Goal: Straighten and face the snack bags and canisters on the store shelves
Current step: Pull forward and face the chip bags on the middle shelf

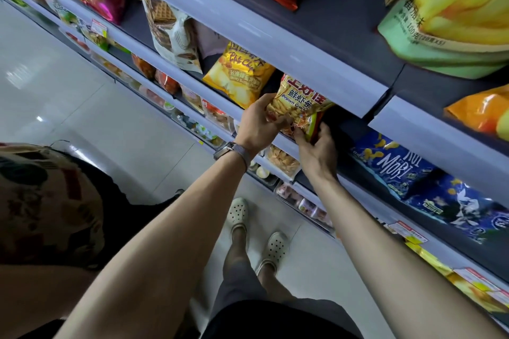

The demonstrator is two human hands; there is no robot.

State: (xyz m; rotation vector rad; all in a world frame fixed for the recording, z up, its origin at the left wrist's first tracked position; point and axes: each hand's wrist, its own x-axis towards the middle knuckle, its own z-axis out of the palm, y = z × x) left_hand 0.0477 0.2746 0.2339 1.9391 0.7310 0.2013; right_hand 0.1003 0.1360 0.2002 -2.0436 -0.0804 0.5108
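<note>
The left grip (259, 125) and right grip (318, 150) both clasp the prawn cracker bag (300, 103), mid-straightening; the slumped blue bags (413, 173) on the right seemingly await facing.

Both my bare arms reach forward, close together. My left hand (259, 124) and right hand (316, 150) curl their fingers round the snack bag (300, 102), one each side

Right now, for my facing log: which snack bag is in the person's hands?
The prawn cracker bag: left hand and right hand both grip its lower end, while the yellow honey butter chip bag beside it sits untouched.
</note>
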